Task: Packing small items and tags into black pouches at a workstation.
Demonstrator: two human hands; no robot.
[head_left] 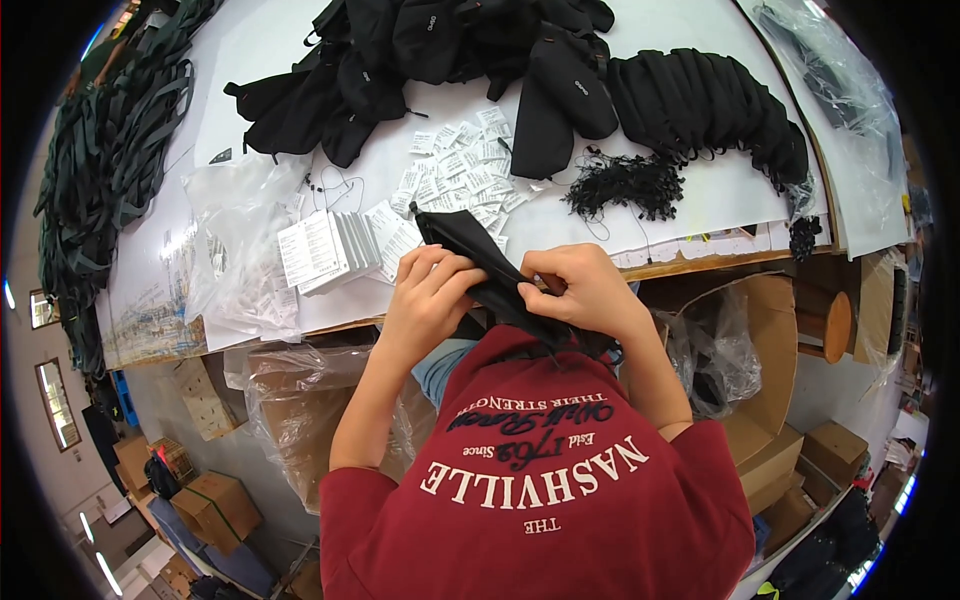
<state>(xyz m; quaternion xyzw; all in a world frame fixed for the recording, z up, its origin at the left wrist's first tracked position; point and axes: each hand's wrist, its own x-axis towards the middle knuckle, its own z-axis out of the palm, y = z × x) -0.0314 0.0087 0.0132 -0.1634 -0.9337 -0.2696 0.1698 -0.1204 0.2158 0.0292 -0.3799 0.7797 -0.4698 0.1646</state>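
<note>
A black fabric pouch (466,236) is held up between both hands, over the table's near edge and close to my body. My left hand (432,292) grips its left side with curled fingers. On its right side, my right hand (582,286) pinches the cloth between thumb and fingers. The lower part of the pouch hangs against the red shirt, partly behind the hands. Nearest to my left hand on the table lies a stack of white printed cards (322,248). Beyond the pouch is a loose heap of small white labels (462,172).
Black pouches (440,45) pile up at the back, and a row of them (700,105) lies at right beside a tangle of black cords (628,186). Clear plastic bags (240,235) sit at left. Dark straps (115,160) hang over the left edge. Cardboard boxes (770,340) stand below.
</note>
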